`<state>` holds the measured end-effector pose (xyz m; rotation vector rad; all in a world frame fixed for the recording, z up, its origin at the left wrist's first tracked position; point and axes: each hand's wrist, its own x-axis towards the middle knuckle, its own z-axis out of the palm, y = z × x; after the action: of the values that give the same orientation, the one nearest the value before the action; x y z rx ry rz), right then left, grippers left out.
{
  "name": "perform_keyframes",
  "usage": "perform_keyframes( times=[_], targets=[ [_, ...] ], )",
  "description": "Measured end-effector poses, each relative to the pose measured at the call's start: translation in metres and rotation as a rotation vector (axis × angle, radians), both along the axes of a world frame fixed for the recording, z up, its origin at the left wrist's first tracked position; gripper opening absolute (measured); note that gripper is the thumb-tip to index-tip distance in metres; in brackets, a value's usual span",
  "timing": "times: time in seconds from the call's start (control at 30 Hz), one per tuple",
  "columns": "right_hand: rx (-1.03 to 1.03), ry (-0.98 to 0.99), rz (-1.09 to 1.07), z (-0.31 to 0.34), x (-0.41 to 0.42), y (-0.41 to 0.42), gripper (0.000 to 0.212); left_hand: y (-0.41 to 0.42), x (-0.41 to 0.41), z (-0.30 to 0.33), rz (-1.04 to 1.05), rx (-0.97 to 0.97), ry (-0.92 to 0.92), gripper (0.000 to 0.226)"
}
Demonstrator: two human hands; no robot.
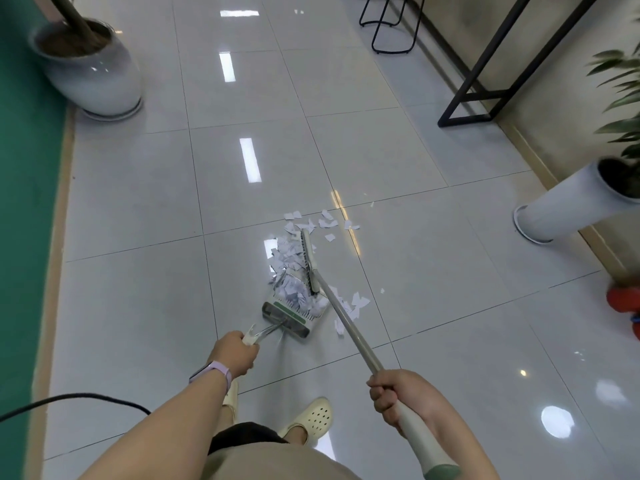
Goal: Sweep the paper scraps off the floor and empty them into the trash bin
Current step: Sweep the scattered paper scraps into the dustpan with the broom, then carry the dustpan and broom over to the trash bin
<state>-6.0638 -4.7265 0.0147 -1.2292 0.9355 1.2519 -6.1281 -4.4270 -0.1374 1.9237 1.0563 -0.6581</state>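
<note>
From the head camera, the left hand [234, 353] is closed around the handle of the dustpan [294, 308], which stands on the glossy tiled floor [138, 220]. The right hand [398, 396] is closed around the long handle of the broom [341, 318]; the broom head lies at the mouth of the dustpan. The paper scraps [292, 258] are partly inside the dustpan, partly on the floor in front of it and beside it. The trash bin is not in view.
</note>
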Motion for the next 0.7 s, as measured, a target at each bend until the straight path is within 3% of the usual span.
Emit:
perform_keyframes(
  times=[0.2,0.47,0.7],
  targets=[
    [-0.118,-0.139,0.140,0.012,0.001,-0.003,0.016,-0.010,-0.004,-0.001,0.176,-0.176,0.080,0.033],
    [-0.125,-0.120,0.039,0.011,0.004,-0.017,0.017,-0.023,-0.011,0.003,0.153,-0.039,0.042,0.022],
    [-0.025,-0.067,-0.161,0.007,0.026,-0.019,0.021,-0.013,-0.009,0.035,0.175,0.033,-0.067,0.041]
  ],
)
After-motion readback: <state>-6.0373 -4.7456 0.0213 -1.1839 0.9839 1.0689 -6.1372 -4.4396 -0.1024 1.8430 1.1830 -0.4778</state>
